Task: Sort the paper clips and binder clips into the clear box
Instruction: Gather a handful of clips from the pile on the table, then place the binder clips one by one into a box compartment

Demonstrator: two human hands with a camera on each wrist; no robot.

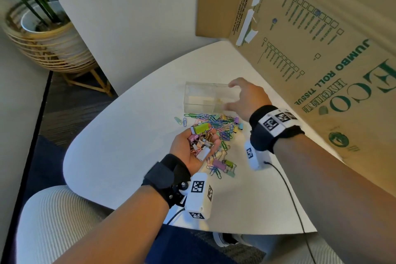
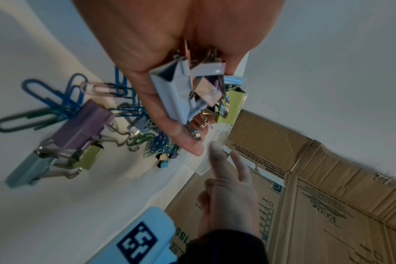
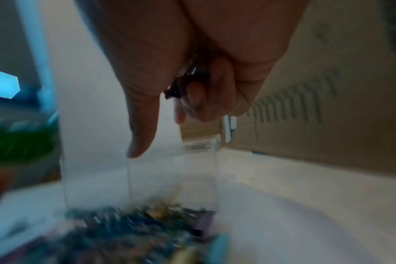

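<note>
- The left hand [image 1: 198, 150], palm up at the centre of the head view, cups a heap of binder clips [image 1: 200, 141]; its fingers curl round them, with a green one on top toward the fingertips.
- In the left wrist view the same clips [image 2: 188, 92] fill the upper middle of the frame, a pale grey one nearest the camera.
- The right hand [image 1: 246, 97], right of centre in the head view, has its fingers spread at the right end of the clear box [image 1: 205, 97]; thumb and fingers bracket that end, but blur hides whether they touch it.
- In the right wrist view something small and dark sits between the curled fingers [image 3: 201, 96]; what it is cannot be told.
- The box stands on the white tabletop [image 1: 128, 146], just above the loose pile in the frame.
- The pile [image 1: 218, 128] of coloured paper clips and binder clips lies between the box and the left hand, trailing down to a purple and a green binder clip at lower centre.
- A cardboard box [image 1: 321, 49] fills the upper right of the head view.
- A potted plant [image 1: 42, 28] sits in the upper left.
</note>
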